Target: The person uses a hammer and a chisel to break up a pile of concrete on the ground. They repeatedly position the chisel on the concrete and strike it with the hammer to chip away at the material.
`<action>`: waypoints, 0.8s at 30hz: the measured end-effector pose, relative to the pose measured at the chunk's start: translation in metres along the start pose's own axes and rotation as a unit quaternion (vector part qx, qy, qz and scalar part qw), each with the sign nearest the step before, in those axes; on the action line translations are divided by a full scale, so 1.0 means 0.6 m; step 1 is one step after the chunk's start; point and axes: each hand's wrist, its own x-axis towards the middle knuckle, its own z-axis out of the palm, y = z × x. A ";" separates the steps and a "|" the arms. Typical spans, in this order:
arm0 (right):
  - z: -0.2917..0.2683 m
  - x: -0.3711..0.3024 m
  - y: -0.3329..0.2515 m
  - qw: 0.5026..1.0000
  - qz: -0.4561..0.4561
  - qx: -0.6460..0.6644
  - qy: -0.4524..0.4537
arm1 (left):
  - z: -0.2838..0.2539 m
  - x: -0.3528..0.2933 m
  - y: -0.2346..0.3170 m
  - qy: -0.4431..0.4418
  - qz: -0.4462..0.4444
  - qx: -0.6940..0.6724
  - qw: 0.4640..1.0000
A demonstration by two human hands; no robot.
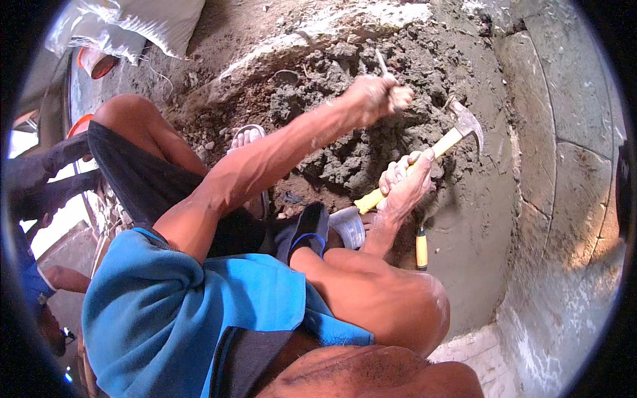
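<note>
My left hand [375,99] reaches across over a heap of wet grey mortar [345,156]. Its fingers are closed, and a thin pale rod [382,61] sticks out past them; motion blur hides its exact kind. My right hand [406,182] is wrapped around the yellow handle of a claw hammer [446,140], below and right of the left hand. The hammer's steel head points up and to the right, above the mortar. Grey smears cover the fingers of the right hand. Near my right forearm lies a tool with a yellow and black handle [421,249], partly hidden.
Smoothed wet mortar [478,245] runs along a grey block wall [551,146] on the right. A whitish plastic container [347,227] sits by my foot. At the far left are an orange bucket [97,63], a torn sack [149,26] and another person's arm [66,278].
</note>
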 end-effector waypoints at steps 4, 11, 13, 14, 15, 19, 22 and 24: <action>0.000 -0.012 -0.017 1.000 -0.018 -0.003 -0.004 | 0.118 -0.079 -0.023 0.047 0.061 0.169 0.983; 0.022 -0.031 -0.020 1.000 -0.003 -0.018 -0.005 | 0.066 -0.029 0.098 0.029 0.214 0.095 0.972; 0.031 -0.038 -0.016 0.999 0.000 -0.030 -0.015 | 0.047 -0.017 0.099 0.081 0.183 0.072 0.977; 0.035 -0.042 -0.015 0.999 0.006 -0.031 -0.015 | 0.042 -0.010 0.094 0.109 0.171 0.081 0.976; 0.033 -0.041 -0.013 0.999 0.014 -0.027 -0.016 | 0.046 -0.007 0.082 0.096 0.120 0.073 0.985; 0.035 -0.040 -0.015 0.998 -0.007 -0.058 -0.016 | 0.088 -0.022 0.035 -0.143 0.011 0.245 0.959; 0.040 -0.045 -0.018 0.997 -0.016 -0.074 -0.019 | 0.106 -0.044 0.045 -0.073 0.054 0.220 0.971; 0.035 -0.042 -0.016 0.996 -0.016 -0.071 -0.042 | 0.070 -0.024 0.070 -0.040 0.106 0.231 0.966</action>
